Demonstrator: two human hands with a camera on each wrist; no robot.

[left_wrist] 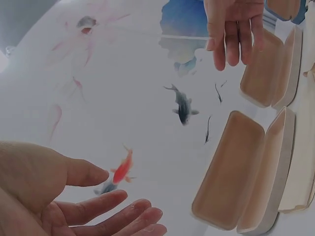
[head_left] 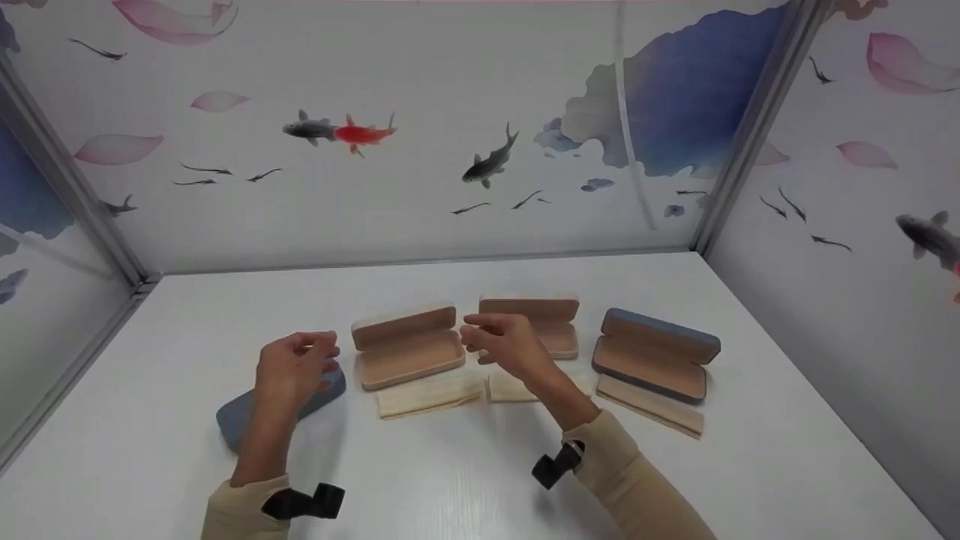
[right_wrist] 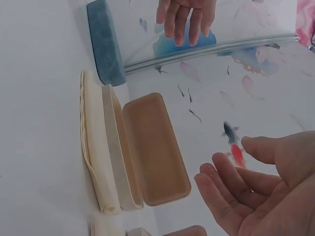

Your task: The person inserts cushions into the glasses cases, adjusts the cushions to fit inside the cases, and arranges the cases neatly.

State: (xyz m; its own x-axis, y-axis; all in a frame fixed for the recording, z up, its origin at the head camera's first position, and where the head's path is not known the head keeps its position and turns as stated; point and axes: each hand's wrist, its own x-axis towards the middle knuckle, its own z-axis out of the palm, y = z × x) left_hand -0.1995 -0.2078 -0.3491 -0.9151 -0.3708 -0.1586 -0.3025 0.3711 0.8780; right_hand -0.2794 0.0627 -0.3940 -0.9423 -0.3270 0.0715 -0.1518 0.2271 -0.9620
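Observation:
My left hand (head_left: pixel 289 371) hangs with relaxed fingers over a closed blue glasses case (head_left: pixel 236 420), which it partly hides. Nothing is between the thumb and fingers of that hand in the left wrist view. My right hand (head_left: pixel 514 346) is raised, also holding nothing, its loose fingers beside an open cream glasses case (head_left: pixel 412 364) with a tan lining. Behind the right hand stands a second open cream case (head_left: pixel 559 339), partly covered by it. Folded cream cloths lie in front of these two cases, one at the left (head_left: pixel 427 396) and one under the right forearm (head_left: pixel 510 388).
Farther right, an open blue glasses case (head_left: pixel 652 356) stands with a folded beige cloth (head_left: pixel 649 406) along its front. The white table (head_left: pixel 450 480) is enclosed at the back and sides by panels (head_left: pixel 420 217) printed with fish and petals.

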